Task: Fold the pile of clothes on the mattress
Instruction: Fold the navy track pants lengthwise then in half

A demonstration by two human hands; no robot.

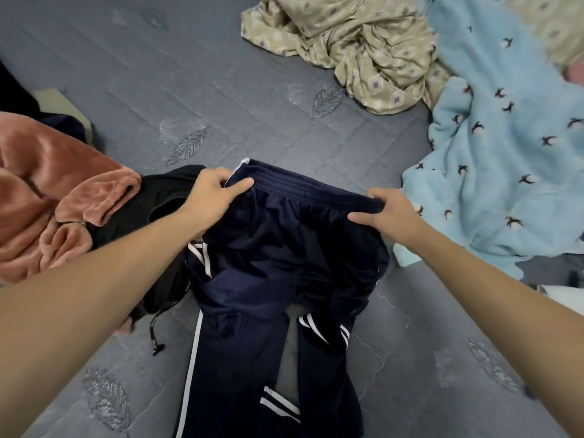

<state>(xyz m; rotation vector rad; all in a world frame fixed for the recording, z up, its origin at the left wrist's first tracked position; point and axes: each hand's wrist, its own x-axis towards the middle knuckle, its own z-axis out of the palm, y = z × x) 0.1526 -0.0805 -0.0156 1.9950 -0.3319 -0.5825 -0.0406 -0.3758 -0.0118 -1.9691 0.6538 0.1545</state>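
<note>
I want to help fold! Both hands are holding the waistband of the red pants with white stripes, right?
Not quite: the pants are navy blue, not red. The head view shows the left hand and right hand gripping their waistband, and the white stripes run down the legs.

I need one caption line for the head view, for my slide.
Both hands, left hand and right hand, grip navy track pants by the waistband.

Grey quilted mattress (196, 90) stitched with leaf motifs fills the view.
</note>
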